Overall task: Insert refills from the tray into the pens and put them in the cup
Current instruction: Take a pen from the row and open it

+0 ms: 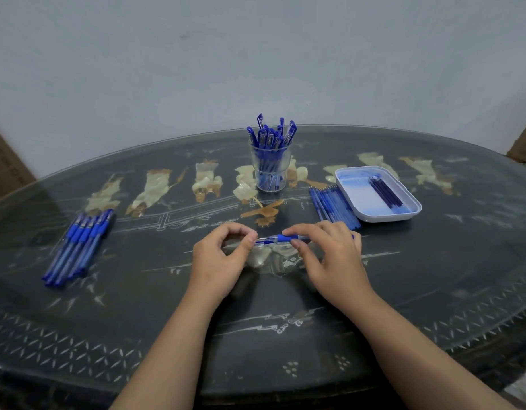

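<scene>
My left hand pinches one end of a blue-gripped, clear-barrelled plastic pen between thumb and forefinger. My right hand curls its fingers round the blue grip towards the other end. The pen lies level between them at the centre of the dark glass-topped oval table; I cannot tell whether it touches the glass. Further back stands a clear plastic cup full of upright blue pens. To its right sits a white rectangular plastic tray holding a few dark blue refills. A row of slim light blue sticks lies just beside the tray's left edge. Well off to my left rests a bundle of blue pens.
</scene>
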Available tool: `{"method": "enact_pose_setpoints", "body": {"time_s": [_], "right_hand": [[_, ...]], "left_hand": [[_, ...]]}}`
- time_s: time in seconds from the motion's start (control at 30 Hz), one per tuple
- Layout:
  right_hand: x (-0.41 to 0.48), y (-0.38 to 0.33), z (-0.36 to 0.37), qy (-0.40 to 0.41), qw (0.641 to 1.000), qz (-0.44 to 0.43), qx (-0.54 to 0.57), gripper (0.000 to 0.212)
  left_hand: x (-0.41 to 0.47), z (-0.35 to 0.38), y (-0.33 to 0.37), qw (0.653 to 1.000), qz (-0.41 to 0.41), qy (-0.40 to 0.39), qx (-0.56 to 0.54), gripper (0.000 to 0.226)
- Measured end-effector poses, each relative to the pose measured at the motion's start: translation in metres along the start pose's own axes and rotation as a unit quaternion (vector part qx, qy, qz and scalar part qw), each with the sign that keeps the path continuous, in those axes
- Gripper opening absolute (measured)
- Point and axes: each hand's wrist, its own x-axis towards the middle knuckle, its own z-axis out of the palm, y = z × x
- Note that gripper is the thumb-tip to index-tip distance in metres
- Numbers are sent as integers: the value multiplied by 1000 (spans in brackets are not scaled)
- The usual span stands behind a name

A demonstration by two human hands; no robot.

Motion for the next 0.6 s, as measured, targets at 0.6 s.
{"method": "enact_pose_setpoints", "body": {"time_s": [0.6], "right_hand": [[0, 0, 0, 6, 1000, 5, -12, 22]], "left_hand": [[-2, 7, -6, 960, 97, 7, 263, 18]]}}
